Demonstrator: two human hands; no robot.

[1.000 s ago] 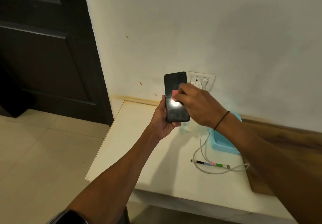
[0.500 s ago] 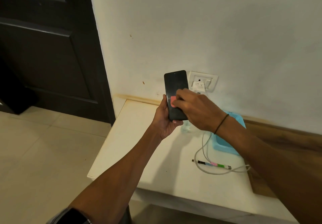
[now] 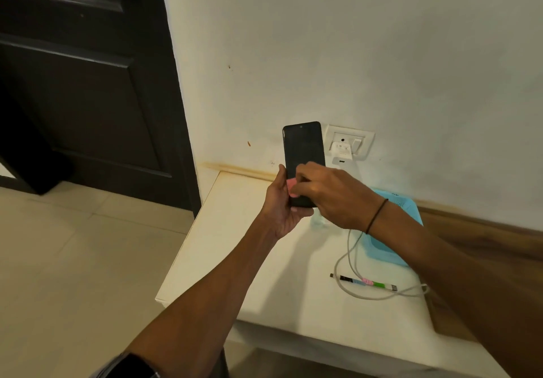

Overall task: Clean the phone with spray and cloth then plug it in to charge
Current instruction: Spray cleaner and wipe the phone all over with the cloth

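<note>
A black phone stands upright in the air above the white table, screen toward me. My left hand grips its lower left edge. My right hand presses a small pink cloth against the lower part of the screen. A white charger sits in the wall socket just right of the phone. Its white cable loops down over the table. A clear bottle is mostly hidden behind my right hand.
A light blue basket stands on the table under my right forearm. A pen with coloured bands lies beside the cable loop. A dark door is at the left, tiled floor below it. A wooden surface adjoins the table's right side.
My right hand with the pink cloth has slid down the screen from its middle to its lower left. The phone's upper part now shows bare and dark.
</note>
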